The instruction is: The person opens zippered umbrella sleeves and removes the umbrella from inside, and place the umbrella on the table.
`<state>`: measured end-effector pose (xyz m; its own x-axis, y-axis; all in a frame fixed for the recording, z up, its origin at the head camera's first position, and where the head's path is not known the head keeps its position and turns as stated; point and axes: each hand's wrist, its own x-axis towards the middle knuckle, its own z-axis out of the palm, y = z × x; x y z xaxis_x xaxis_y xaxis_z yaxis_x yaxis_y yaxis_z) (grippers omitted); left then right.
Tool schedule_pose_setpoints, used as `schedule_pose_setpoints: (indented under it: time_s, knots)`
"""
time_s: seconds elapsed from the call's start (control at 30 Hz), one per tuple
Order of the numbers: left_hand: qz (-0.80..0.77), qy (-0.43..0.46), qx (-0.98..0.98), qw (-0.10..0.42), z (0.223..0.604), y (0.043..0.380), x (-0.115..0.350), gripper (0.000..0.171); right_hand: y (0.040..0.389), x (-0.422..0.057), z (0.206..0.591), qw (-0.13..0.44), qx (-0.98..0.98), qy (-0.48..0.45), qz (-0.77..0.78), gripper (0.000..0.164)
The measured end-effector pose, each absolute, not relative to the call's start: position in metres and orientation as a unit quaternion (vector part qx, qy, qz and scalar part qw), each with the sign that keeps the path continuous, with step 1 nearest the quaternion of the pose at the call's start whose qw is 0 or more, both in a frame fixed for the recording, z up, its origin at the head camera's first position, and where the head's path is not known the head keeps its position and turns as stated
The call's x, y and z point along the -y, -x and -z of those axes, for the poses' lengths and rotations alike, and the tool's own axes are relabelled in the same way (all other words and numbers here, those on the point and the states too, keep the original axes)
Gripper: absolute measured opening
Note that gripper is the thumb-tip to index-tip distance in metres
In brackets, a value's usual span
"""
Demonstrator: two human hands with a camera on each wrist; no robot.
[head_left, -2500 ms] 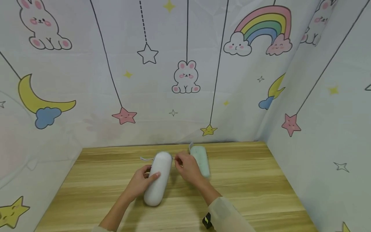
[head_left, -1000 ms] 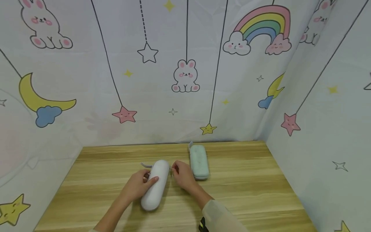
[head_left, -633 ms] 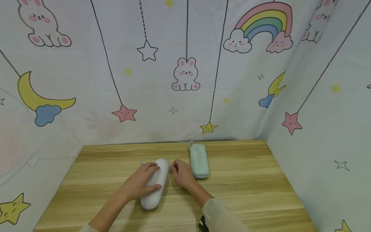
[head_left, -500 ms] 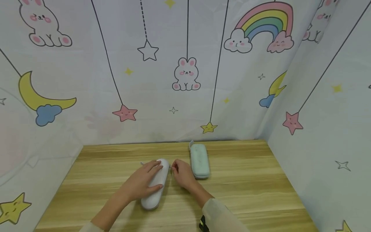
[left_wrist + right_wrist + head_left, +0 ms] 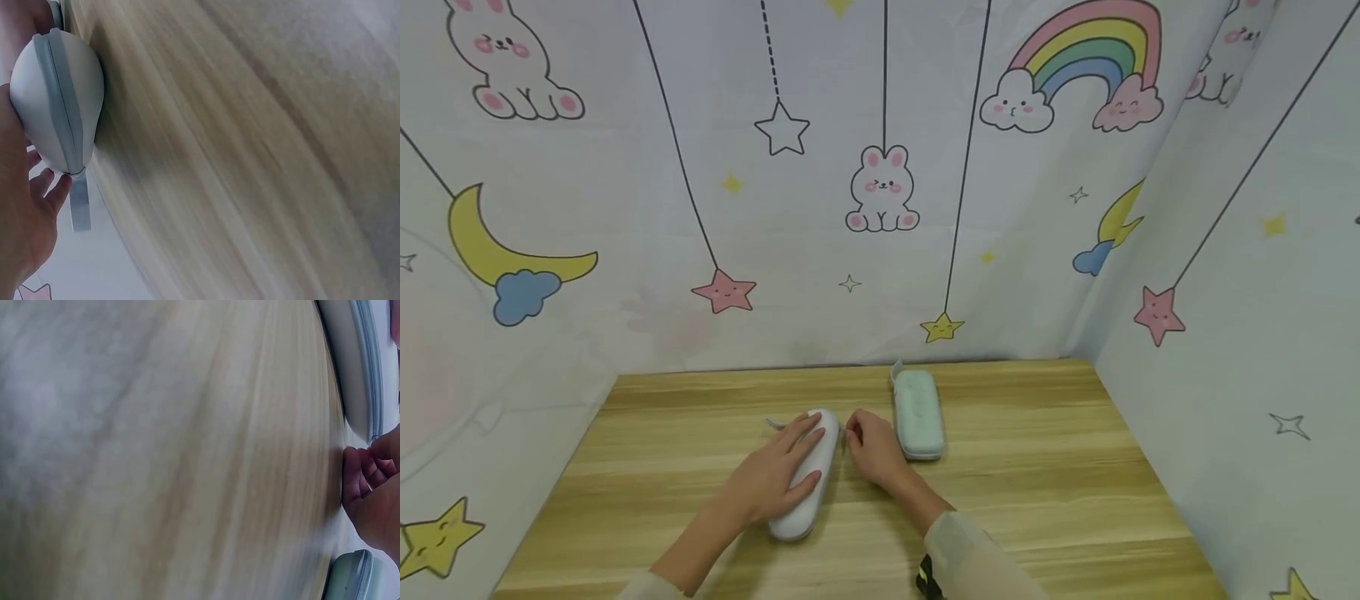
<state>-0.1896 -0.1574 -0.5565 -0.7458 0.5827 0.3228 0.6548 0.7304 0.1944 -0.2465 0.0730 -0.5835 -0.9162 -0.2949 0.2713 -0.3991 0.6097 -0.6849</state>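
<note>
White case (image 5: pixel 815 457) is on the desk (image 5: pixel 1045 467), left of centre, well in from the far edge, long axis running near-left to far-right. Left hand (image 5: pixel 772 479) is draped over it from the left, fingers spread and bent over the top, thumb lower down, holding it steady. Right hand (image 5: pixel 876 450) is just off the case's right side, fingers curled, thumb and fingertips pinched at the zip (image 5: pixel 371 362); the zip pull itself is mostly hidden.

Room: gap between white case and green case (image 5: pixel 919 415) is tight, right hand fills most of it. Green case sits near the far edge, its strap up against the printed backdrop (image 5: pixel 812 333). White case's strap (image 5: pixel 774 424) sticks out left. Widest run of desk is right of green case; decent width on the left too.
</note>
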Motion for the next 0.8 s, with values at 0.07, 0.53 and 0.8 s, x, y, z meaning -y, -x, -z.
schedule_pose_setpoints:
  time_s: [0.07,0.53,0.8]
  knots:
    - [0.145,0.334,0.923,0.126,0.5559,0.1892,0.1563,0.064,0.2478,-0.0726,0.5831,0.067,0.895,-0.194,-0.396,0.005]
    - [0.126,0.318,0.932,0.117,0.5571,0.1916,0.1474,0.064,0.2529,-0.0693,0.5821,0.051,0.906,-0.181,-0.378,0.009]
    - [0.131,0.309,0.935,0.115,0.5555,0.1910,0.1475,0.065,0.2549,-0.0707,0.5839,0.045,0.905,-0.189,-0.379,0.007]
